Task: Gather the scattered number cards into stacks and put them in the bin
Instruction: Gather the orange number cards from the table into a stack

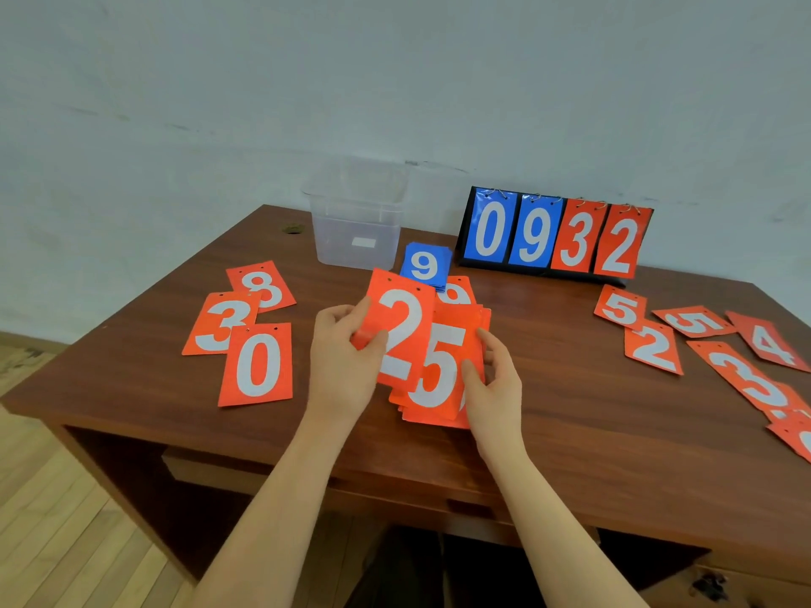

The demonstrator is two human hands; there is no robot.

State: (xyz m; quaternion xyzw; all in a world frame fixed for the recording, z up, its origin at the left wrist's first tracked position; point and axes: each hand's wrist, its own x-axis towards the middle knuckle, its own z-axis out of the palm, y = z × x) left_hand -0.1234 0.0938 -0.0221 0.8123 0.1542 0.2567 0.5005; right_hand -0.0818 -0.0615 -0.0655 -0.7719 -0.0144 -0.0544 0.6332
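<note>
Number cards lie scattered over a brown wooden table (pixel 570 432), the biggest thing in view, and the clear plastic bin (pixel 357 221) stands near its far edge. Right of the bin stands a flip scoreboard (pixel 555 236) reading 0 9 3 2, two blue leaves and two red. In front of the bin and to the left lie three red cards, an 8 (pixel 262 285), a 3 (pixel 221 324) and a 0 (pixel 256 365), overlapping. Far to the bin's right lies a looser red group (pixel 702 340) showing 5, 5, 2, 4, 3. Just beside the bin's right front corner sits a blue stack topped by a 9 (pixel 425 265). In front of the bin, the left hand (pixel 344 357) pinches a red 2 card (pixel 401 331) between thumb and fingers, laid over a red stack topped by a 5 (pixel 441 370), whose right edge the right hand (pixel 493 379) grips.
</note>
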